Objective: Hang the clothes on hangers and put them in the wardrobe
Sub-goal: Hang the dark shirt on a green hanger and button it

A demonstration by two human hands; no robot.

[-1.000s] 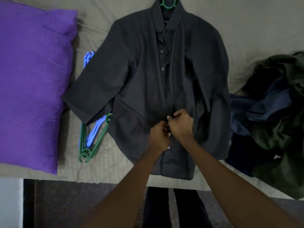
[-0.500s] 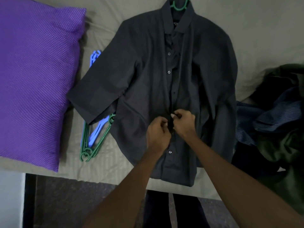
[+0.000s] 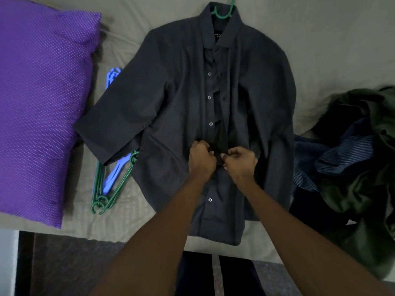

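A dark grey button shirt (image 3: 171, 99) lies flat on the bed with its collar at the top. The hook of a green hanger (image 3: 224, 12) sticks out of the collar. My left hand (image 3: 201, 160) pinches the shirt's left front edge at mid-height. My right hand (image 3: 241, 162) pinches the right front edge just beside it. The two front edges gape apart above my hands, with several pale buttons showing on the left edge. One button (image 3: 210, 199) shows below my hands.
Spare green and blue hangers (image 3: 111, 184) lie partly under the shirt's left sleeve. A purple pillow (image 3: 40, 103) fills the left side. A heap of dark green and striped blue clothes (image 3: 352, 159) lies at the right. The bed edge runs along the bottom.
Both hands stay at the shirt's front near mid-height and have drawn slightly apart. The camera has tilted, so more of the hanger hook shows at the top.
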